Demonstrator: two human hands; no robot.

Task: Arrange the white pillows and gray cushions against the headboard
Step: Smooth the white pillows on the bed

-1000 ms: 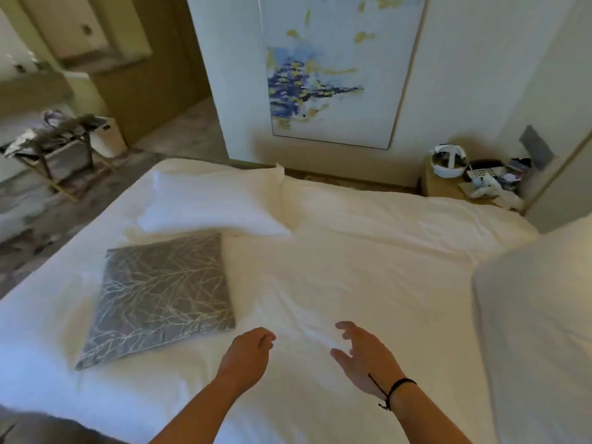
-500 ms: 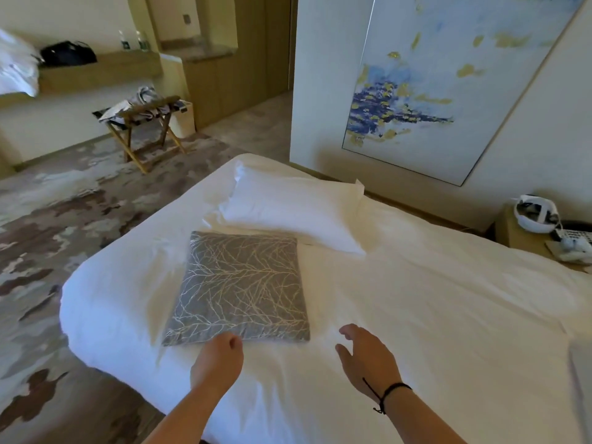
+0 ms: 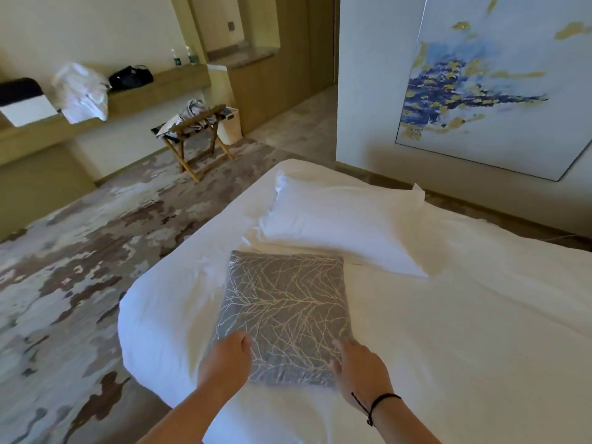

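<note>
A gray cushion (image 3: 285, 312) with a pale branch pattern lies flat on the white bed (image 3: 464, 315), near its left edge. My left hand (image 3: 226, 363) covers the cushion's near left corner with its fingers curled over it. My right hand (image 3: 362, 370), a black cord round its wrist, rests on the near right corner with fingers stretched onto the fabric. A white pillow (image 3: 336, 225) lies flat just beyond the cushion, touching its far edge. No headboard shows in this view.
A large blue and gold painting (image 3: 499, 84) leans on the wall past the bed. A wooden luggage rack (image 3: 198, 136) and a white bin (image 3: 232, 125) stand on the patterned carpet (image 3: 70, 251) to the left. A long shelf (image 3: 128, 94) holds bags and linen.
The view has swung left and closer to the cushion. Both hands have moved forward from the bare sheet onto the cushion's near corners.
</note>
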